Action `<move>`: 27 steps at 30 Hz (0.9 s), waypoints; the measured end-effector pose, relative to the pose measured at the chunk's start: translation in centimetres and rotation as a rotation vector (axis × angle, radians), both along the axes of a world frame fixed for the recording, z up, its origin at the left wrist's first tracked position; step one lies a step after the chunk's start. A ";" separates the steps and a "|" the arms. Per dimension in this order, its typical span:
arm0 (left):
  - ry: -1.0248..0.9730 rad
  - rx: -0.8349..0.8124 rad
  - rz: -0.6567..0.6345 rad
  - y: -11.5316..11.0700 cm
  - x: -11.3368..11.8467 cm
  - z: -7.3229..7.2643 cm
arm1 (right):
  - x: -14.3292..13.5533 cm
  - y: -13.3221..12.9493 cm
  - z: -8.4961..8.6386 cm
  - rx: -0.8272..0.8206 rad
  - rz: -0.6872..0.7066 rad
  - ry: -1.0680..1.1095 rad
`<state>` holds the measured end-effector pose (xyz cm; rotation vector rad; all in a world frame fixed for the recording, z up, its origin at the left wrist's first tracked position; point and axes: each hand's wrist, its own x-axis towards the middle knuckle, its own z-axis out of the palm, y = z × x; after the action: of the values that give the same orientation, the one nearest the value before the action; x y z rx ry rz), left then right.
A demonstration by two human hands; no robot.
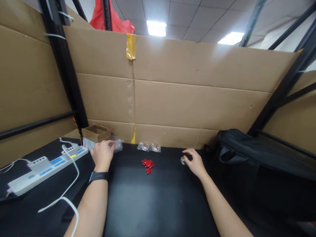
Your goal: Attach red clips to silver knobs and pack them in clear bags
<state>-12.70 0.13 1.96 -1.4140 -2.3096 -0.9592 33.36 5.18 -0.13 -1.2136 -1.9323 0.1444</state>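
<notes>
At the back left, my left hand (102,153), with a dark watch on its wrist, has its fingers curled beside crinkled clear plastic bags (118,145). Its fingertips overlap the plastic, and what they pinch is hidden. On the right, my right hand (194,160) has thumb and fingers curved round the edge of a small shiny round disc (183,160), which looks tilted up. Between the hands lies a small heap of red knotted cords (148,165). Behind it, by the cardboard wall, are two clear packets (143,146), each with something round and a bit of red inside.
An open cardboard box (96,132) stands behind my left hand. A white power strip (46,169) with plugs and white cables (70,191) lies at left. A large black bag (266,174) fills the right side. Cardboard panels (172,85) and black posts (65,65) enclose the black table (158,204).
</notes>
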 end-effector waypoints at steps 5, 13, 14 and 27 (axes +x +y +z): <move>-0.101 -0.085 0.029 -0.2 -0.2 -0.3 | 1.7 0.1 -0.6 -0.030 -0.009 0.069; -0.132 -0.192 0.056 -0.6 -0.1 0.4 | 1.5 0.0 -0.2 -0.078 0.035 0.061; -0.132 -0.188 0.058 -0.6 0.0 0.5 | 1.4 -0.1 -0.1 -0.081 0.043 0.058; 0.015 0.219 0.040 -1.2 3.3 2.5 | 2.1 0.0 0.2 -0.069 0.015 0.083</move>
<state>-9.40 -1.08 4.42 -1.2774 -2.1371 -1.1456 35.47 5.14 0.05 -1.2187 -1.8778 0.2674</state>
